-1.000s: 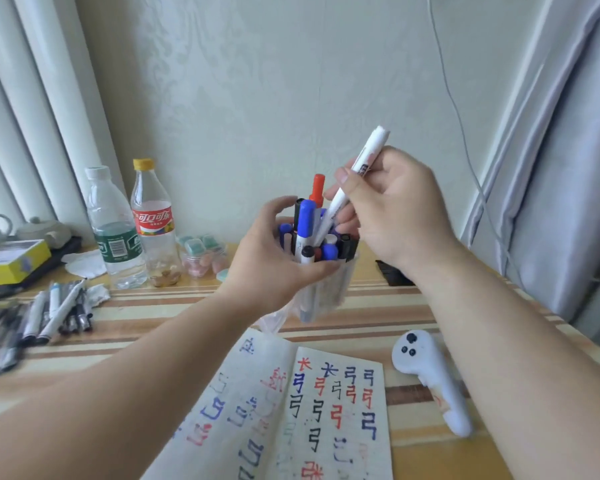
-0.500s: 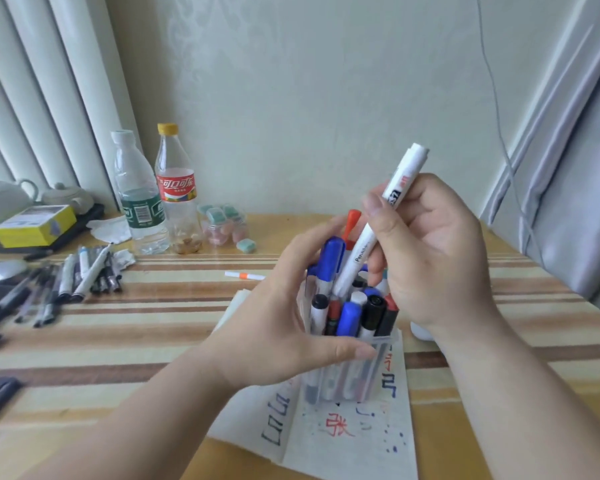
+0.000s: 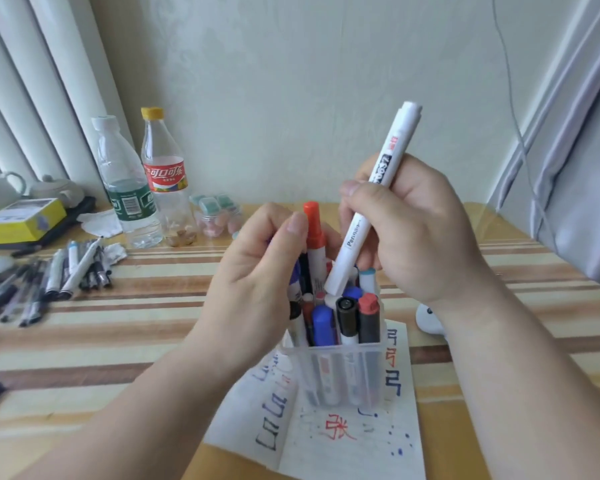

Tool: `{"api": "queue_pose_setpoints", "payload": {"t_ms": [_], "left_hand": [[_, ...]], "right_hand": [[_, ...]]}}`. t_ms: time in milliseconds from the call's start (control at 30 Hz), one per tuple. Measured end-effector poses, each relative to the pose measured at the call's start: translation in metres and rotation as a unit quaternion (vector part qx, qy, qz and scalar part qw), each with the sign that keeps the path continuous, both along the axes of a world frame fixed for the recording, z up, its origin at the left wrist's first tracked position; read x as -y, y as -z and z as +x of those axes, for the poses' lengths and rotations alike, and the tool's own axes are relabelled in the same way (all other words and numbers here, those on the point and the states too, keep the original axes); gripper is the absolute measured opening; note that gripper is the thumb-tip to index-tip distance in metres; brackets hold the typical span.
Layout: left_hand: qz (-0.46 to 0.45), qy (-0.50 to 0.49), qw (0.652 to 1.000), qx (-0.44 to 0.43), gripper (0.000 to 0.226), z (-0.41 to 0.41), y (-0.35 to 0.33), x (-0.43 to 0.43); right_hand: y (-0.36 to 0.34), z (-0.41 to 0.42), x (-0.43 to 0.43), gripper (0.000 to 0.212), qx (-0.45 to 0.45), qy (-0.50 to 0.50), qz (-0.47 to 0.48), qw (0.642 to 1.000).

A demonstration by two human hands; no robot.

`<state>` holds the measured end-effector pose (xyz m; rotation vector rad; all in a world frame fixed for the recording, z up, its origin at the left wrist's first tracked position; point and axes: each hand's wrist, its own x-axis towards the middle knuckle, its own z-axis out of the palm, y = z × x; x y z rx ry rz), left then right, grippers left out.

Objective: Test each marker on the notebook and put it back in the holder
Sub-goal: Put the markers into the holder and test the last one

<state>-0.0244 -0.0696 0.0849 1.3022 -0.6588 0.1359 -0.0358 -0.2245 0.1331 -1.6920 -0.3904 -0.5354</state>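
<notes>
Over holder [image 3: 340,372], at 6 o'clock: white marker [image 3: 378,202] gripped in right hand [image 3: 420,230], tip slanting toward 7 o'clock; left hand [image 3: 257,271], at 9 o'clock, curled round markers [image 3: 314,237].

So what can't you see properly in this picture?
Head view:
- White plastic marker's label: right hand's fingers cover part.
- White rounded object: right forearm hides most.
- What the left hand grips: its back hides the fingers.
- Dark pens at the left edge: blurred, cut off.
</notes>
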Motion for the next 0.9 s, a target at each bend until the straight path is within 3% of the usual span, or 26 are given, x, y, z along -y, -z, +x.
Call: {"api": "queue_pose_setpoints", "payload": {"t_ms": [67, 200, 300, 533, 633, 700, 767, 900], "left_hand": [[-0.029, 0.046, 0.998, -0.019, 0.019, -0.002, -0.001, 0.005], [-0.024, 0.076, 0.997, 0.023, 0.008, -0.004, 0.002, 0.009], [0.011, 0.059, 0.997, 0.056, 0.030, -0.001, 0.002, 0.007], [0.069, 0.045, 0.996, 0.042, 0.026, 0.002, -0.006, -0.002], [0.130, 0.133, 0.980, 0.070, 0.053, 0.002, -0.005, -0.010], [0.224, 0.117, 0.961, 0.110, 0.086, 0.002, -0.001, -0.011], [0.263, 0.086, 0.953, 0.127, 0.107, 0.000, 0.004, -0.007], [0.237, 0.093, 0.962, 0.095, 0.099, -0.004, 0.010, 0.000]], "right_hand": [[0.002, 0.001, 0.001, 0.020, 0.009, 0.005, -0.022, 1.000], [0.004, -0.001, 0.003, 0.023, 0.023, 0.019, -0.047, 0.998], [0.003, -0.004, 0.007, 0.020, 0.010, -0.014, -0.012, 1.000], [-0.001, -0.008, 0.008, 0.017, 0.024, -0.077, -0.018, 0.997], [0.000, -0.006, 0.009, 0.016, 0.012, -0.059, -0.013, 0.998], [0.000, -0.003, 0.012, 0.016, 0.000, -0.032, -0.013, 0.999], [0.000, -0.002, 0.015, 0.017, -0.004, -0.004, -0.021, 1.000], [-0.002, -0.002, 0.017, 0.020, -0.011, 0.011, -0.027, 1.000]]}}
